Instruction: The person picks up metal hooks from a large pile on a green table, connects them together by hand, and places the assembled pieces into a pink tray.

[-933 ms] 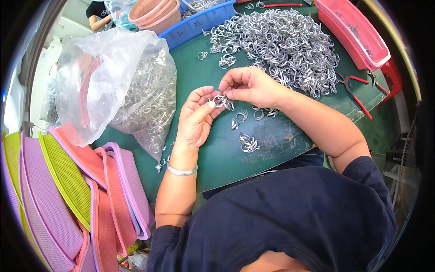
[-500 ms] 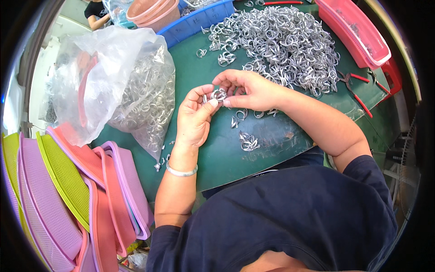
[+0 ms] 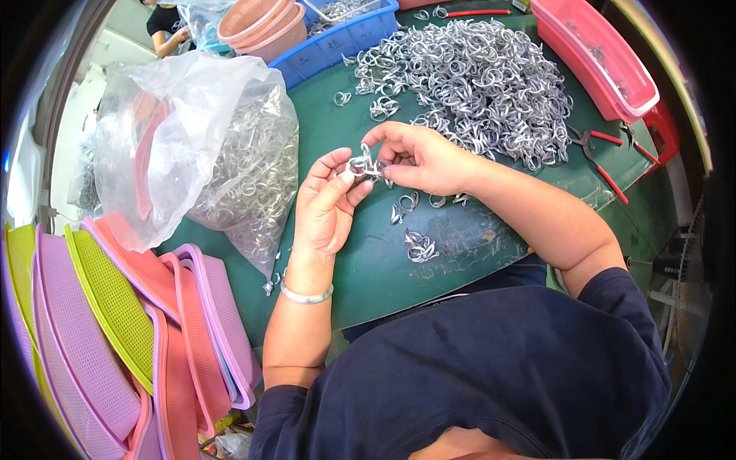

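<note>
Just in front of the big heap of rings, my two hands meet over the green table [image 3: 345,284]. Thumb and fingers of my left hand [image 3: 323,203] pinch some silver metal rings [image 3: 363,165], which look joined or tangled together. My right hand [image 3: 429,159] is closed on the other side of the same rings, with its fingertips partly hiding them. Beyond my right hand spreads the heap of silver rings [image 3: 491,92]. Closer to me lie a small cluster of rings [image 3: 420,247] and a few loose rings [image 3: 409,201].
A clear plastic bag [image 3: 253,153] full of rings stands at left, above stacked plastic baskets [image 3: 115,314]. Behind are a blue bin [image 3: 337,40] and orange bowls [image 3: 268,34]. Red-handled pliers [image 3: 602,170] and a pink basket [image 3: 636,111] are at right. Another person [image 3: 165,31] sits far left.
The rings between my hands have turned and spread, showing more of them. My right hand has shifted slightly, and the view has tilted a little.
</note>
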Action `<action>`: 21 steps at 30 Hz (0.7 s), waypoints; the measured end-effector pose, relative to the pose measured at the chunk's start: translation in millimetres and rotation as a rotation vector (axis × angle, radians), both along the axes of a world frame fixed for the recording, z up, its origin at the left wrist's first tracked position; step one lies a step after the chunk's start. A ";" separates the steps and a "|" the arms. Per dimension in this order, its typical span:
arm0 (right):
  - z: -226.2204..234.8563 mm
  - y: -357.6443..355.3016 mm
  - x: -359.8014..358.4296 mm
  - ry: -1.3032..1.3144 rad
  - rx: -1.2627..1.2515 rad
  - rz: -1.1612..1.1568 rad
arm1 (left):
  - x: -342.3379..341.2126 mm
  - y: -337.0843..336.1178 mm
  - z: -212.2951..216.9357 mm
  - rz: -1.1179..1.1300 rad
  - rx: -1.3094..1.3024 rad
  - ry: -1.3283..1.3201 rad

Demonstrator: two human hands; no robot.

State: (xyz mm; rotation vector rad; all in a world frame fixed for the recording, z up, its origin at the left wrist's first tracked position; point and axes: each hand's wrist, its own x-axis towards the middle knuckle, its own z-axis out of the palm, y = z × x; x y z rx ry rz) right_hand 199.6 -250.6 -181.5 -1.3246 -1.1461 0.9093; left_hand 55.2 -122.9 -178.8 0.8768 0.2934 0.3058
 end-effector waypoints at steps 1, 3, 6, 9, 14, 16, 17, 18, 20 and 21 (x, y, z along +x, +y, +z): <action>0.3 -0.5 -0.1 0.006 -0.004 -0.015 | -0.2 -0.1 1.7 -0.014 0.005 0.013; 1.1 -0.7 -1.0 0.007 -0.003 -0.060 | 0.1 -0.9 4.8 -0.037 0.031 0.040; 2.0 -1.4 -1.8 0.040 0.024 -0.096 | -0.2 -4.5 4.0 -0.068 0.125 0.112; 3.2 0.0 -3.9 0.065 0.074 -0.153 | 0.9 -8.8 4.9 -0.084 0.310 0.220; 4.1 -0.5 -4.1 0.097 0.085 -0.146 | 0.1 -9.5 1.8 -0.036 0.474 0.235; 3.9 -0.6 -2.3 0.114 0.053 -0.122 | 0.5 -9.2 0.5 0.000 0.441 0.206; 2.2 -0.3 -0.3 0.129 0.043 -0.110 | 1.0 -9.9 1.2 0.008 0.441 0.196; 0.6 0.0 0.8 0.144 0.033 -0.098 | 1.4 -10.7 1.9 0.016 0.442 0.186; -1.6 1.3 0.5 0.210 0.048 -0.105 | 1.8 -12.5 2.6 0.005 0.435 0.162; -2.7 1.6 0.5 0.237 0.059 -0.108 | 1.9 -13.5 2.0 0.001 0.443 0.152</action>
